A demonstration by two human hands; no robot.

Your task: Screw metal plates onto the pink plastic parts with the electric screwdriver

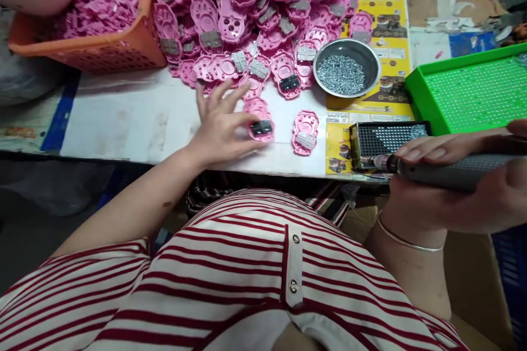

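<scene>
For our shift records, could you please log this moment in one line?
left hand: at pink casing | right hand: holding grey screwdriver, tip by black tray | nearby: metal bowl, green tray

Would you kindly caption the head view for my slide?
Left hand touches a pink plastic casing; right hand holds a grey, cylindrical screwdriver.

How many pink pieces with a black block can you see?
2: the nearer piece at the left hand, the farther piece at the near edge of the pile, left of the metal bowl. The pile may hide more.
</scene>
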